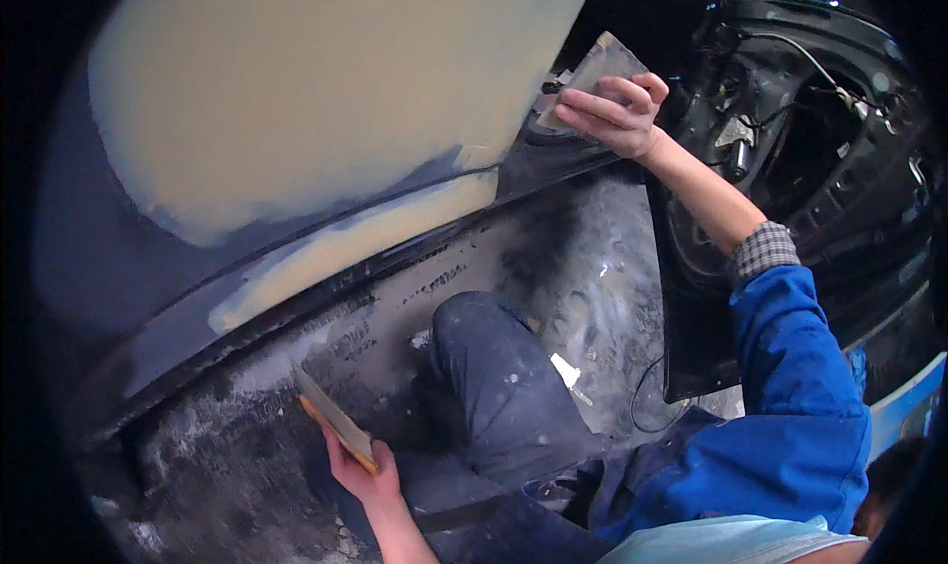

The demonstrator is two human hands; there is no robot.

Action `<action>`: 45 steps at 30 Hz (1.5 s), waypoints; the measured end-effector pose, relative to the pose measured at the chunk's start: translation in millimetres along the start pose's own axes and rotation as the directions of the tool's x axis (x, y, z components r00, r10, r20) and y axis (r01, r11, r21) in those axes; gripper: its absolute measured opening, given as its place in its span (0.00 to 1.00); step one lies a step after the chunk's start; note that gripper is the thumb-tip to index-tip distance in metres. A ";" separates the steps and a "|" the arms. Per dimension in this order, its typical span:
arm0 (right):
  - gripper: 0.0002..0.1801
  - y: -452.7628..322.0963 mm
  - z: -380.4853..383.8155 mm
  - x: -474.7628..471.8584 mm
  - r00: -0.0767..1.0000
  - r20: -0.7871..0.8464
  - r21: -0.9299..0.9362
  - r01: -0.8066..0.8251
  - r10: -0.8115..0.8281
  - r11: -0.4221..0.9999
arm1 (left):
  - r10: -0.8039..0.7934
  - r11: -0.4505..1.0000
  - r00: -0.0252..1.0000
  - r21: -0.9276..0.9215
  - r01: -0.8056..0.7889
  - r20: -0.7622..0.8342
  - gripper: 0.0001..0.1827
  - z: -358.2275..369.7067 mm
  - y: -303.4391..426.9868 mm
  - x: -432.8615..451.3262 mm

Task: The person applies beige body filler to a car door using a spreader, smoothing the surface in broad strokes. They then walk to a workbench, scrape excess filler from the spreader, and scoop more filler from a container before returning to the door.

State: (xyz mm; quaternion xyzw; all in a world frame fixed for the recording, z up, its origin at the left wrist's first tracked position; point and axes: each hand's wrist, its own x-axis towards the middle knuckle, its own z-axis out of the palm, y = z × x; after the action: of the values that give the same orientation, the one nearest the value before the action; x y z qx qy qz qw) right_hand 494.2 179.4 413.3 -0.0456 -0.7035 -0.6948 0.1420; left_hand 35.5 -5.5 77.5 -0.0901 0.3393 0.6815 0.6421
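My left hand grips a thin flat board with an orange edge, possibly a sanding block or a spreader. It is held tilted above the floor, apart from the car. At the upper right, my right hand holds a flat greyish rectangular plate or sheet by the car's sill; whether it touches the sill cannot be told. To the left is a dark grey car body panel with a large smooth patch of beige filler. A narrower beige strip runs along its lower edge.
An open black car door, its inner side bare with cables and a latch part, stands at the right. My bent knee is on the stained floor, where a white scrap and a thin cable lie.
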 end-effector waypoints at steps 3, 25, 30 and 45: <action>0.26 14.4 -16.9 36.9 0.966 -0.041 -0.006 -0.257 0.257 0.966 | -0.105 0.984 0.993 -0.136 0.112 0.061 0.15 -6.1 -0.7 3.1; 0.27 43.0 22.1 149.6 0.628 -0.177 0.070 -0.760 0.758 0.646 | -0.039 0.986 0.973 -0.150 0.074 0.228 0.12 -21.6 6.8 -7.3; 0.24 -36.3 11.7 125.3 0.725 -0.087 0.092 -0.677 0.684 0.730 | -0.061 0.980 0.981 -0.176 0.094 0.183 0.14 -19.2 8.1 -6.4; 0.25 -122.6 -1.2 14.3 0.927 0.135 0.195 -0.372 0.351 0.908 | -0.112 0.963 0.955 -0.206 0.173 0.276 0.17 -26.3 5.7 1.3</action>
State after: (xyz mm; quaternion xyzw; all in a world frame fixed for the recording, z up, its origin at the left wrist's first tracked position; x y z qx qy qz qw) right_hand 448.6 172.5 298.9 -0.1930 -0.7604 -0.5726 0.2380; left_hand 21.7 -19.3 59.0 -0.0967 0.1636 0.6734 0.7144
